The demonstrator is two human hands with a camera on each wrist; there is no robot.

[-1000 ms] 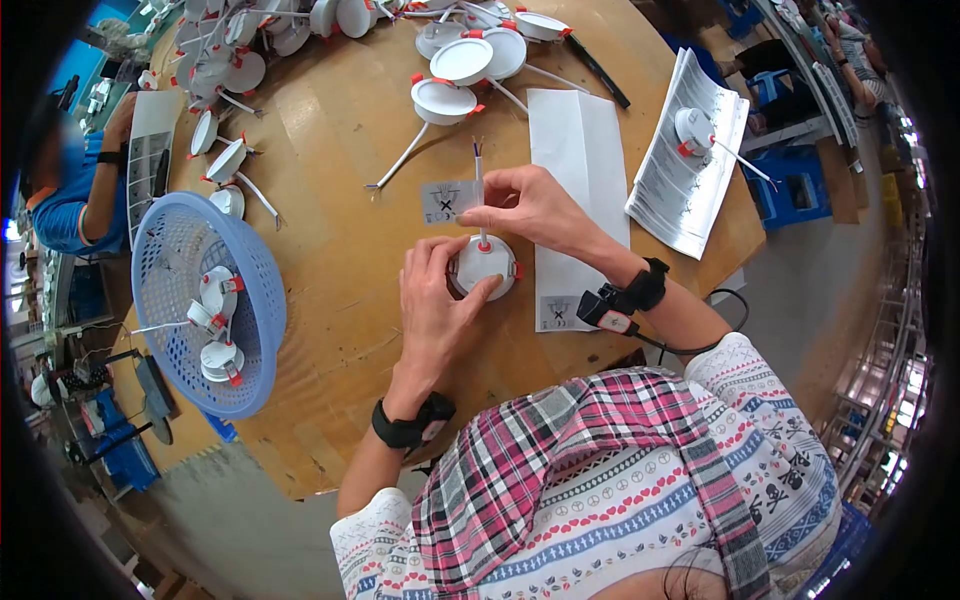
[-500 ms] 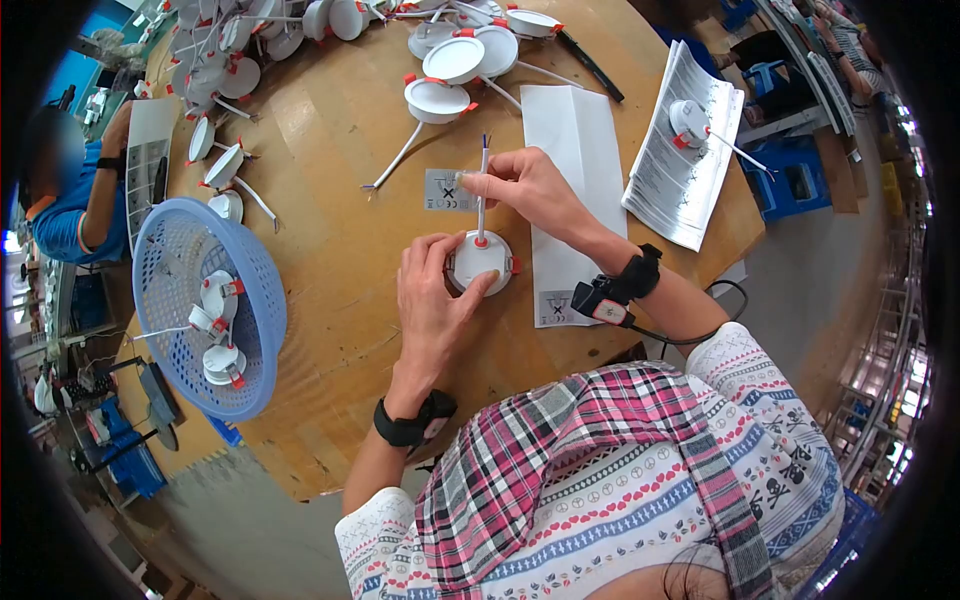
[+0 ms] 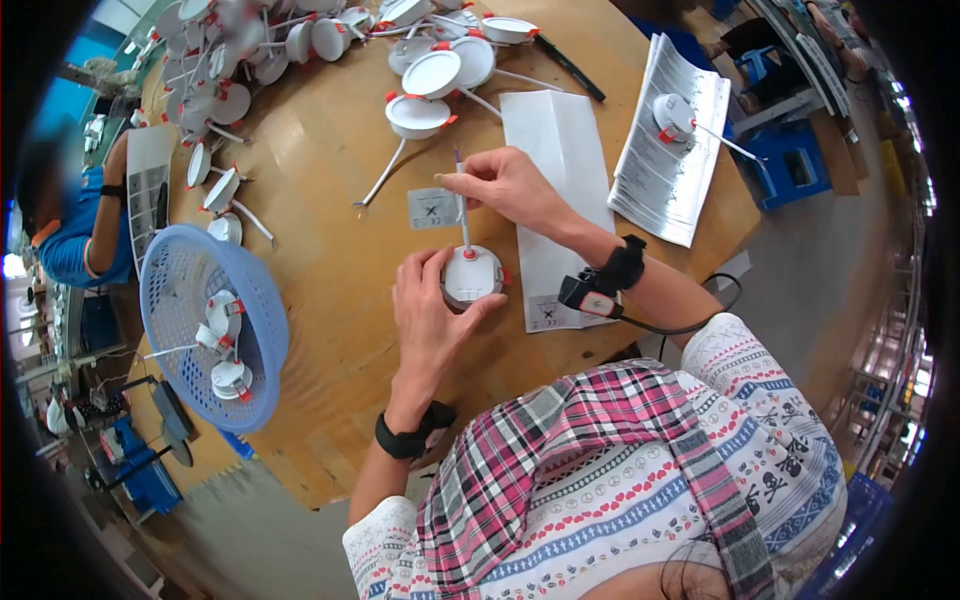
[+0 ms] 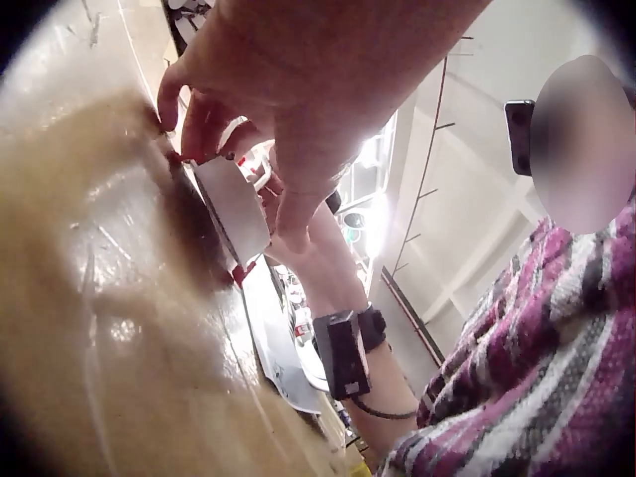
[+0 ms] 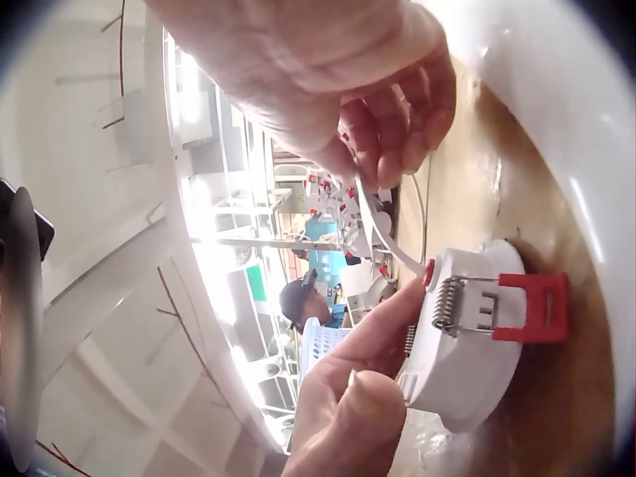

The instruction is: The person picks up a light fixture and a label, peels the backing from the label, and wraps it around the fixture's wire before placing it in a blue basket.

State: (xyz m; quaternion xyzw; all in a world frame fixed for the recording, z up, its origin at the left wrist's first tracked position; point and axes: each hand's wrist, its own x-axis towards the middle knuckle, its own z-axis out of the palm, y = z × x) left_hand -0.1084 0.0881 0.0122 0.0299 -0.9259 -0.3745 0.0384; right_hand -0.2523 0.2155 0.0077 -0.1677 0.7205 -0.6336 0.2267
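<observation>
A round white downlight (image 3: 472, 278) lies face down on the table, its white cable (image 3: 465, 225) standing up from a red grommet. My left hand (image 3: 425, 310) holds its rim, thumb on the near side and fingers on the far side. In the right wrist view, a red clip (image 5: 545, 308) and a coiled spring (image 5: 449, 306) show on its side. A grey printed label (image 3: 430, 208) sticks out leftward from the cable. My right hand (image 3: 515, 195) pinches the label against the cable at its upper edge, thumb and forefinger together.
A blue basket (image 3: 270, 340) with several downlights stands at left. More downlights (image 3: 430, 75) are heaped at the back. A white sheet (image 3: 560, 170) lies at right, beside a label stack (image 3: 650, 200) bearing one downlight. A black pen (image 3: 570, 68) lies behind. Another person (image 3: 85, 220) sits at far left.
My right hand has slid up the cable, from the label's lower edge to its upper edge. My left hand keeps its hold on the downlight. The head view has shifted slightly.
</observation>
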